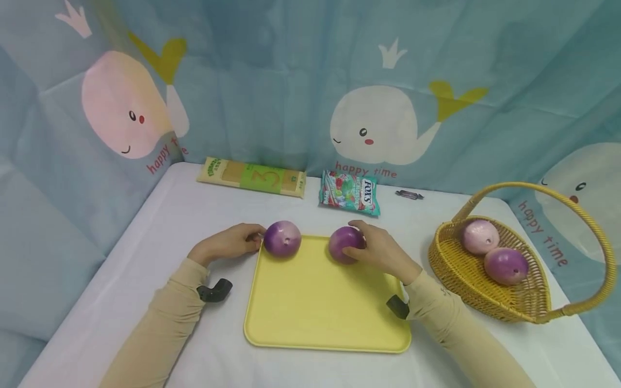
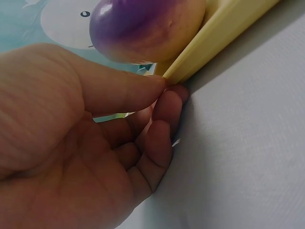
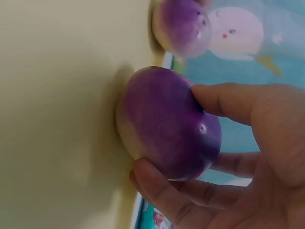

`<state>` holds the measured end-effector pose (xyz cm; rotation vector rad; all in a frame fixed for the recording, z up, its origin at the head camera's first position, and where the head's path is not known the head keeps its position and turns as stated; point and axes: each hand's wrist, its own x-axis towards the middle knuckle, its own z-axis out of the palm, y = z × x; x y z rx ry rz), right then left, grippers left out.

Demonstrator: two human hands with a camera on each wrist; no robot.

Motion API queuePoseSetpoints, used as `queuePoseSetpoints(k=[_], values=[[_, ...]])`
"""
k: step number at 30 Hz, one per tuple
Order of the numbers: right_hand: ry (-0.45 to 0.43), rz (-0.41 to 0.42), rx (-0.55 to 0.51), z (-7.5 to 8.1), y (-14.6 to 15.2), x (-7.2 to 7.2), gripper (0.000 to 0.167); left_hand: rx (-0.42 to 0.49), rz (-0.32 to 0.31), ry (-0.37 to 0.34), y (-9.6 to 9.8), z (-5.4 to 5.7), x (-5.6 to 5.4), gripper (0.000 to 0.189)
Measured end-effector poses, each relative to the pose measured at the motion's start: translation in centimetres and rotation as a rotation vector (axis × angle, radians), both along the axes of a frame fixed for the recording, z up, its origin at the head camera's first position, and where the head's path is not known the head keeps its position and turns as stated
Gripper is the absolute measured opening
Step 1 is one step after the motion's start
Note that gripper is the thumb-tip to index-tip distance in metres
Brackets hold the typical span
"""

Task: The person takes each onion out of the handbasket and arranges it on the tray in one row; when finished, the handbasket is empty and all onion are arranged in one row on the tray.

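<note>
My left hand [image 1: 235,241] pinches the far left corner of a yellow tray [image 1: 325,307] between thumb and fingertips, as the left wrist view shows at the tray rim [image 2: 190,57]. Just by that corner sits a shiny round purple-and-white vegetable [image 1: 282,239], turnip- or onion-like. With thumb and fingers curled round it, my right hand [image 1: 380,247] grips a second such purple vegetable [image 3: 167,124] over the tray's far edge. Whether it touches the tray is hard to tell. The first vegetable [image 3: 183,26] also shows at the top of the right wrist view.
At the right stands a wicker basket [image 1: 441,261] with a tall handle; two more purple-and-white vegetables [image 1: 506,266] lie in it. Along the back are a long noodle-like packet [image 1: 252,177], a teal FOX'S candy bag [image 1: 349,193] and a small dark wrapped candy [image 1: 409,194]. Whale-print curtains [image 1: 291,81] surround the table.
</note>
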<state>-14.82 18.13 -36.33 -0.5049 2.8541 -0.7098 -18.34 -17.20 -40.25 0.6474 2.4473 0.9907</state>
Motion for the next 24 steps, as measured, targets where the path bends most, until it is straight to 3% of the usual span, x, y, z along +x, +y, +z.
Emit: queuePoseSetpoints(k=[6, 14, 24], values=[[-0.017, 0.023, -0.024, -0.1, -2.2, -0.5, 0.064, 0.011, 0.002, -0.001, 0.0, 0.2, -0.1, 0.033], [0.037, 0.089, -0.012, -0.6, -5.4, -0.8, 0.063, 0.014, 0.025, -0.036, 0.1, 0.1, 0.3, 0.036], [0.006, 0.058, -0.002, -0.9, -6.5, -0.9, 0.070, 0.032, 0.002, -0.038, -0.2, 0.1, 0.2, 0.035]])
